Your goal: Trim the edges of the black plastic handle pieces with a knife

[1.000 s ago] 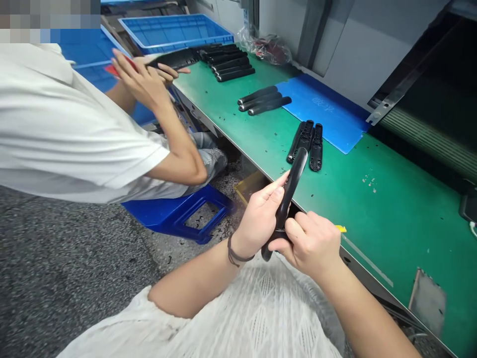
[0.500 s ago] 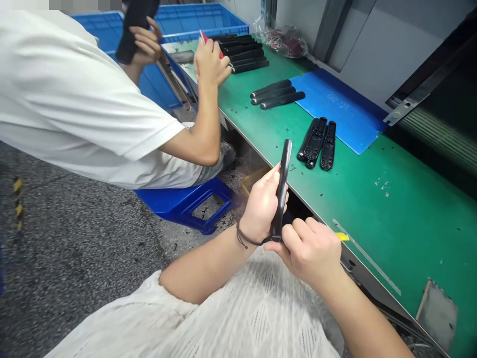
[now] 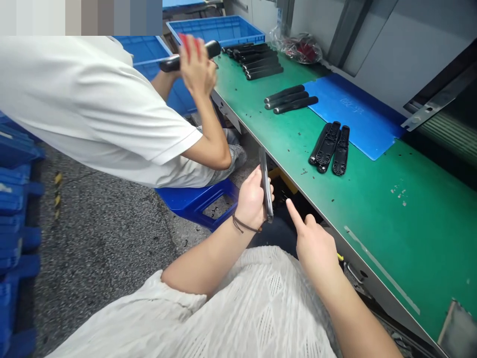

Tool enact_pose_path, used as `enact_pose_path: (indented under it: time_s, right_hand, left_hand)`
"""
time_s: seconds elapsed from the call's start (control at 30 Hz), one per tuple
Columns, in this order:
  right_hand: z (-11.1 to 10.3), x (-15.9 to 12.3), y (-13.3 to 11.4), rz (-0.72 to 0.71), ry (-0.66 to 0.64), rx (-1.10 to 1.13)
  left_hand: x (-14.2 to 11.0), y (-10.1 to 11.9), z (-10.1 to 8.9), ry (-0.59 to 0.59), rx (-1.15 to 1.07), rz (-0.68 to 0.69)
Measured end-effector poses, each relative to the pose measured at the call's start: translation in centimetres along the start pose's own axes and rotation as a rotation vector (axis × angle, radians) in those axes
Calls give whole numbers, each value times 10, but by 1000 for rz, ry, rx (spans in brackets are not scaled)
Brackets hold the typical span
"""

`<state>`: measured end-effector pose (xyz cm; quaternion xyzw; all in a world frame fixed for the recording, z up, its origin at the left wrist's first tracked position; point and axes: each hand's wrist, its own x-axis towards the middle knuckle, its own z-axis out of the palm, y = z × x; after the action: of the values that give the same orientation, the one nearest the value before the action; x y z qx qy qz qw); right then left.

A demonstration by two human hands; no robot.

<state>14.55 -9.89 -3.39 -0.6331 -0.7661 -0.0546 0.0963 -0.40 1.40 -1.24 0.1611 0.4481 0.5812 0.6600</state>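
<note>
The left hand (image 3: 250, 196) is closed round a black piece (image 3: 266, 191), which stands nearly upright just off the front edge of the green bench (image 3: 439, 233), thumb along its near side. A dark cord (image 3: 246, 224) circles that wrist. The right hand (image 3: 316, 246) is apart from the piece, index finger stretched toward it and the other fingers curled; whether they hold anything I cannot tell. A yellow bit (image 3: 340, 257) shows just beside this hand. On the bench, a cluster of black parts (image 3: 328, 146) lies near the blue sheet (image 3: 354, 112), some with their ribbed insides up. Farther along are a row of three (image 3: 290, 99), one end overlapping the sheet, and a larger pile (image 3: 261, 59) near a clear bag (image 3: 298, 47). To the left, a co-worker in a white shirt sits on a blue stool (image 3: 186, 204), a blurred hand (image 3: 199, 69) with something red (image 3: 190, 44) against another black part (image 3: 171, 63).
</note>
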Motion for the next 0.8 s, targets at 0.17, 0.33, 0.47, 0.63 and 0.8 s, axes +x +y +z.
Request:
enact_pose_path:
  time_s: [0.17,0.33,0.47,0.63,0.8]
  right_hand:
    - [-5,6,-12,71,0,517]
    - [-10,8,-30,45,188,940]
    - [-24,-1,-28,90,277,988]
    - [-51,-13,-18,23,132,1057]
    - [-65,-21,4,-148,-31,777]
  left_hand:
    - [-5,-8,2,18,31,45]
    - [-9,-20,3,-66,137,38]
    - [-13,-19,-17,-38,522,546]
    - [-23,-9,-38,-683,920,909]
    - [-22,-10,-34,-842,965,811]
